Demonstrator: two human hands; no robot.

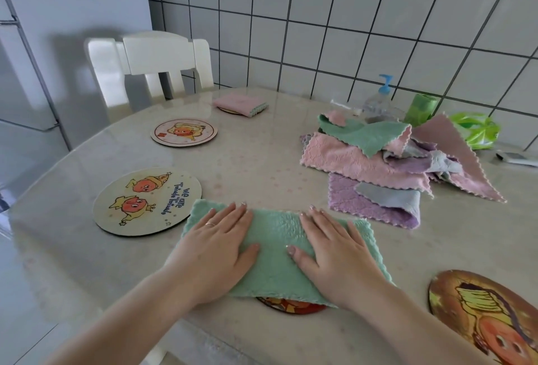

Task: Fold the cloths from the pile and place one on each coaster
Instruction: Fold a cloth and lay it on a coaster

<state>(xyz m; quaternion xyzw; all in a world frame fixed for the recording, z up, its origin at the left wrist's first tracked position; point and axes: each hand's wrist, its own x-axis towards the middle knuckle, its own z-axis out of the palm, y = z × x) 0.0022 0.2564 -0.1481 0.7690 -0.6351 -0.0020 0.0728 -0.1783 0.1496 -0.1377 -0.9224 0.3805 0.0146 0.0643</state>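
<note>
A green cloth (276, 236) lies folded in front of me, covering most of a coaster (291, 305) whose red edge shows at its near side. My left hand (215, 245) and my right hand (334, 251) press flat on the cloth, fingers straight. A pile of pink, green, purple and grey cloths (387, 160) sits to the right. A folded pink cloth (240, 103) rests on a far coaster. Bare round coasters lie at the left (145, 201), further back (184, 132) and at the near right (483, 318).
A white chair (151, 64) stands at the table's far left edge. A pump bottle (380, 99), a green roll (420, 108), a green bag (474, 131) and a white remote (515, 158) sit by the tiled wall. The table (262, 160) drops off at left.
</note>
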